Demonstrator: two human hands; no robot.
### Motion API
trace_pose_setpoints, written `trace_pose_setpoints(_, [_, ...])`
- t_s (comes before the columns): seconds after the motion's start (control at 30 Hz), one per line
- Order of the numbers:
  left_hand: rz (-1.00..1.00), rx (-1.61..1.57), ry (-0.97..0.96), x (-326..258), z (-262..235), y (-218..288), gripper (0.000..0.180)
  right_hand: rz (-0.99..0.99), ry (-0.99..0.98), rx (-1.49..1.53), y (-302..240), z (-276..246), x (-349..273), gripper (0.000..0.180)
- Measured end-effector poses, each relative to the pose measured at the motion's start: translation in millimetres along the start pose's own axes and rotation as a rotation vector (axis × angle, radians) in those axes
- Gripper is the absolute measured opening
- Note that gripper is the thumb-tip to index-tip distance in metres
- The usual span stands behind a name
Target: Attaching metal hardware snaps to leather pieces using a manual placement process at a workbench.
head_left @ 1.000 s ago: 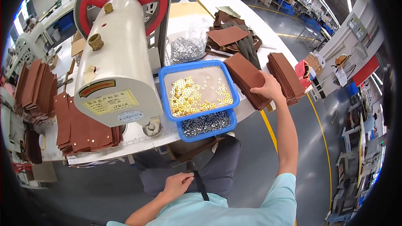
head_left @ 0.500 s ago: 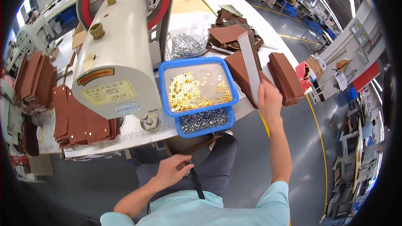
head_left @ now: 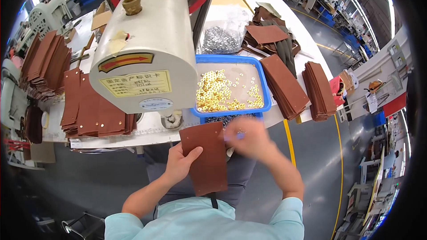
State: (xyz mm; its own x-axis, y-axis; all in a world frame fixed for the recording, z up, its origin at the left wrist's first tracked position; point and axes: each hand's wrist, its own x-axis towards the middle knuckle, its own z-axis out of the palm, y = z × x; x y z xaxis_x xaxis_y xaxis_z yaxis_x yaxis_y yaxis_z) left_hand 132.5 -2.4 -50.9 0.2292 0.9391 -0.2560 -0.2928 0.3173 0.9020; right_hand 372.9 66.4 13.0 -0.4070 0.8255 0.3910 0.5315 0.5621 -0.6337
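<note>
My left hand (head_left: 179, 163) holds a brown leather panel (head_left: 207, 158) above my lap, thumb on its face and fingers behind it. Small holes show near the panel's corners. Blurred by motion, my right hand (head_left: 250, 138) is beside the panel's upper right corner; its fingers are smeared and I cannot make out what they hold. Just beyond it is a blue-rimmed tray (head_left: 265, 84) of small gold rings (head_left: 213, 92). Under that tray, a lower one with small dark silver metal pieces (head_left: 218, 119) is partly hidden by my right hand.
A large cream press machine (head_left: 144, 40) rises at the left of the trays. Brown panels with gold studs (head_left: 100, 109) lie left of it. To the right are two panel stacks (head_left: 284, 86), with leather scraps (head_left: 271, 35) and a bag of metal pieces (head_left: 221, 40) behind.
A leather panel has come from the right-hand stack into my left hand. My right hand has moved left from that stack to the panel's corner. The view has shifted, moving the table contents rightward.
</note>
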Motion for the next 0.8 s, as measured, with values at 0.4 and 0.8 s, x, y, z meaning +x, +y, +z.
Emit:
trace_pose_setpoints(0.4, [0.194,0.046,0.109,-5.0,-12.2,-7.8,0.035,0.368,-0.267,-0.464,142.9,-37.2,100.8,0.015])
trace_pose_setpoints(0.8, [0.122,0.153,0.162,-3.2,-6.9,-0.4,0.03,0.156,0.087,0.102,-7.6,4.3,28.2,0.013])
